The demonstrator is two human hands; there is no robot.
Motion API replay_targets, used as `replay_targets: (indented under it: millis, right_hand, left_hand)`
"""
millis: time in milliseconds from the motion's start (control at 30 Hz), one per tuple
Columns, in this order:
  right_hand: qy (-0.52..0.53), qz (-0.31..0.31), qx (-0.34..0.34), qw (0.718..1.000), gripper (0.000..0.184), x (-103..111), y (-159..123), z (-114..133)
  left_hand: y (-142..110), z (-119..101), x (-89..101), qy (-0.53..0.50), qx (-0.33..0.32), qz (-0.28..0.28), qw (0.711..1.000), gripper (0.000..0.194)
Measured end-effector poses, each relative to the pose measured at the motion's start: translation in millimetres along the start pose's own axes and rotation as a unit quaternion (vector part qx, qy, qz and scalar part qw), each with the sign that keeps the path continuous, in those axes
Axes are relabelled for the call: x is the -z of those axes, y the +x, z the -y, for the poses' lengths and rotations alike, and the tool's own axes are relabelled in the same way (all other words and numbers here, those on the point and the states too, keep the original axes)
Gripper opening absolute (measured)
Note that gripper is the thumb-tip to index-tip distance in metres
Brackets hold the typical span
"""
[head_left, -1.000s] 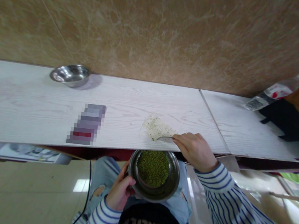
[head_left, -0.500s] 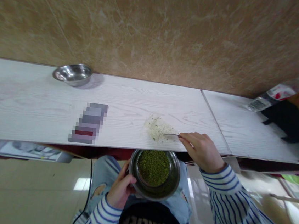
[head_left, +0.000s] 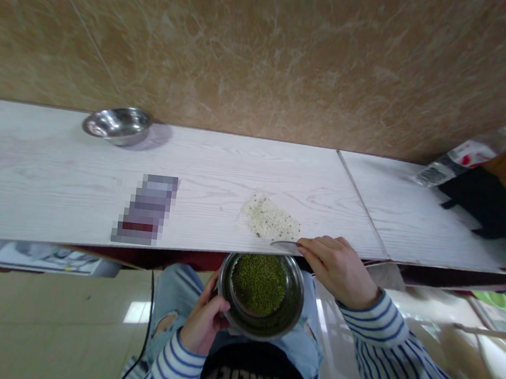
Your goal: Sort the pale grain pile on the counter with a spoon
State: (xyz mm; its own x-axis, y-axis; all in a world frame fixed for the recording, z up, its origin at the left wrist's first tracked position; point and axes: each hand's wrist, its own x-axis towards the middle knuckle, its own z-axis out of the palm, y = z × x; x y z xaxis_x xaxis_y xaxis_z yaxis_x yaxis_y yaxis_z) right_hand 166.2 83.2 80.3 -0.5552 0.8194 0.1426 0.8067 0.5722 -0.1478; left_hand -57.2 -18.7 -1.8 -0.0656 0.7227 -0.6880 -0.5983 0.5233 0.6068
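My left hand [head_left: 204, 323] is closed on the rim of a steel bowl [head_left: 294, 299], thumb on top, below the table's front edge. Green beans [head_left: 260, 284], apparently mung beans, fill much of its bottom. My right hand [head_left: 339, 268] pinches a thin, slightly curved metal utensil [head_left: 284, 243] whose tip points left; its handle is hidden in the fingers, so its exact kind is unclear. The utensil lies low by the table edge, just in front of a pale heap of small grains [head_left: 272, 218] flecked with dark green bits.
A second steel bowl [head_left: 118, 127] stands by the wall at the left. A pixelated flat object [head_left: 146, 208] lies left of the grains. At the far right are a clear plastic bottle [head_left: 459, 157] and a dark bag [head_left: 496, 197]. The white table [head_left: 210, 167] has a seam at right.
My right hand moved slightly right, lifting the utensil over the grains, then brought it toward the table's front edge. The left hand and its bowl have stayed in place.
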Motion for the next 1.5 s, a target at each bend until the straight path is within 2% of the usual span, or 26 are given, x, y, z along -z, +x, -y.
replay_targets:
  millis: [333,500,700,1067,1333,1500]
  right_hand:
    - [-0.032,-0.033,-0.014,0.999,0.025,-8,28,-13]
    - [-0.028,-0.064,-0.020,0.997,0.027,-4,18,-16]
    - [-0.037,-0.055,-0.024,0.998,0.027,-5,8,-17]
    - [-0.039,-0.046,-0.016,0.998,0.027,4,9,-2]
    - [-0.029,-0.018,0.014,0.999,0.026,0,17,22]
    - [-0.040,-0.001,0.017,0.999,0.026,-3,19,26]
  left_hand:
    - [0,0,0.3,-0.004,-0.003,-0.004,1.000,0.075]
    - [0,0,0.3,-0.008,-0.003,-0.002,1.000,0.074]
    - [1,1,1.2,-0.008,0.006,0.002,1.000,0.075]
    - [2,2,1.9,0.003,0.006,0.012,1.000,0.072]
    - [1,1,6.3,-0.002,-0.003,0.010,1.000,0.076]
    - [2,-1,8.4,0.002,-0.002,0.009,1.000,0.077]
